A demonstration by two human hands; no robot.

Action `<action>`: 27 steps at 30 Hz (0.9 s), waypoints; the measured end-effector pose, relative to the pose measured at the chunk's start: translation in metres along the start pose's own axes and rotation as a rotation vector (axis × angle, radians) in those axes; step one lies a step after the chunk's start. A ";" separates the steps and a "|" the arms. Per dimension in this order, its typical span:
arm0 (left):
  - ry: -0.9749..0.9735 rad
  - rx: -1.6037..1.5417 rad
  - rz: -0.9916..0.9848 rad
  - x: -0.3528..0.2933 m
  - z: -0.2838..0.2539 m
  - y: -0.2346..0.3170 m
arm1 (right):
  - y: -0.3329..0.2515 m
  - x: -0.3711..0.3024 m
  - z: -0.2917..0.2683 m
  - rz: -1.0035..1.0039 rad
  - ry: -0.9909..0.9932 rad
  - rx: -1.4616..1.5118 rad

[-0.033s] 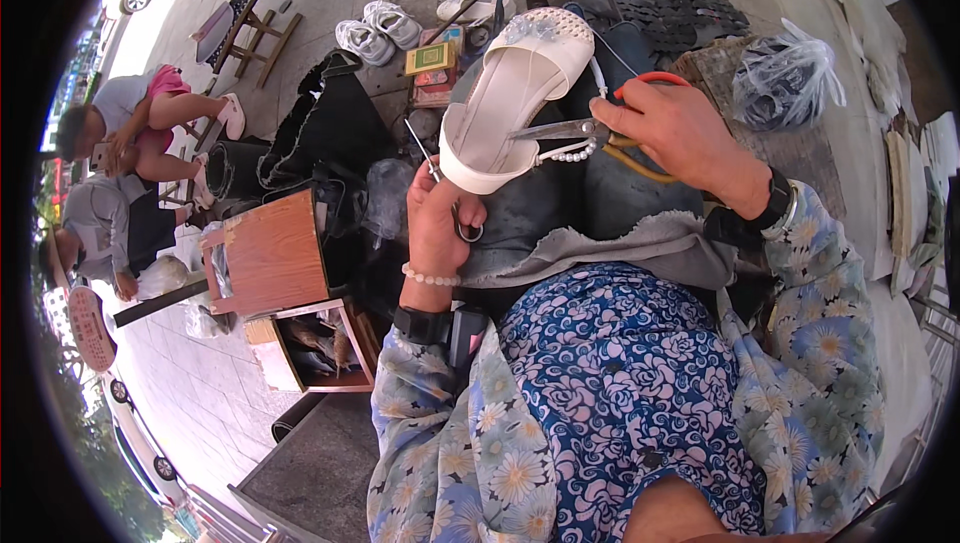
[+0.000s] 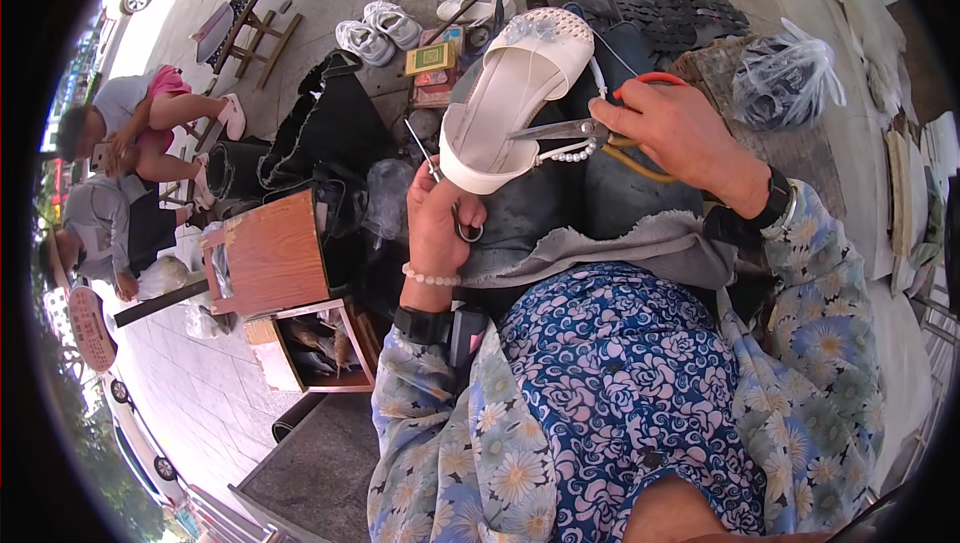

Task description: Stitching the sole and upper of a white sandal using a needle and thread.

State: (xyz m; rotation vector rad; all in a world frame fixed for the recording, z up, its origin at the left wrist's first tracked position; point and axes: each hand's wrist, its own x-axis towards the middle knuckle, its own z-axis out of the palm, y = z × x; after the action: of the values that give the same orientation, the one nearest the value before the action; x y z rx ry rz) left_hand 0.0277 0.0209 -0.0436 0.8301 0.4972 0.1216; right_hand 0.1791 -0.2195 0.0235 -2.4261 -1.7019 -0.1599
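Observation:
A white sandal (image 2: 505, 108) with a studded toe and a strap of pearl-like beads (image 2: 575, 152) rests above my lap, toe pointing away. My left hand (image 2: 437, 218) is closed at its heel, gripping it. A thin metal tool (image 2: 419, 145) with a pointed end and a dark ring (image 2: 467, 224) also show at this hand; whether they are one piece is hidden. My right hand (image 2: 680, 133) grips scissors (image 2: 562, 130) with one red-orange and one yellow handle. Their blades reach over the sandal's insole near the beaded strap, their tips close to the heel section.
Grey cloth (image 2: 640, 243) covers my lap. A wooden box (image 2: 270, 258) with an open drawer (image 2: 325, 348) stands at left. White sneakers (image 2: 382, 31) sit ahead; a plastic-wrapped bundle (image 2: 785, 83) lies on a wooden board (image 2: 800, 168) at right. Two people (image 2: 125, 133) sit far left.

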 end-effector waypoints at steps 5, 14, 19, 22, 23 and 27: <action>0.014 0.010 0.001 0.000 0.001 0.002 | 0.005 0.002 0.004 0.049 -0.102 0.102; 0.034 0.013 0.004 -0.006 0.001 0.007 | 0.031 -0.058 0.002 0.524 0.268 0.699; -0.024 0.013 -0.020 0.003 -0.003 -0.008 | 0.099 -0.208 0.067 1.294 0.629 0.708; 0.015 0.089 0.033 -0.005 0.004 0.001 | 0.139 -0.321 0.132 1.462 0.592 0.240; 0.025 0.084 0.061 -0.009 -0.005 0.003 | 0.135 -0.328 0.127 1.479 0.600 0.223; -0.012 0.068 0.055 -0.002 -0.013 0.000 | 0.107 -0.301 0.091 1.762 0.286 0.115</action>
State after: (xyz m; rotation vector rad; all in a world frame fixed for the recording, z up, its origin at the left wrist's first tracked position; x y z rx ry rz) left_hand 0.0196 0.0291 -0.0497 0.9111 0.4695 0.1504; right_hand 0.1762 -0.5138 -0.1308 -2.6102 0.7685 -0.1103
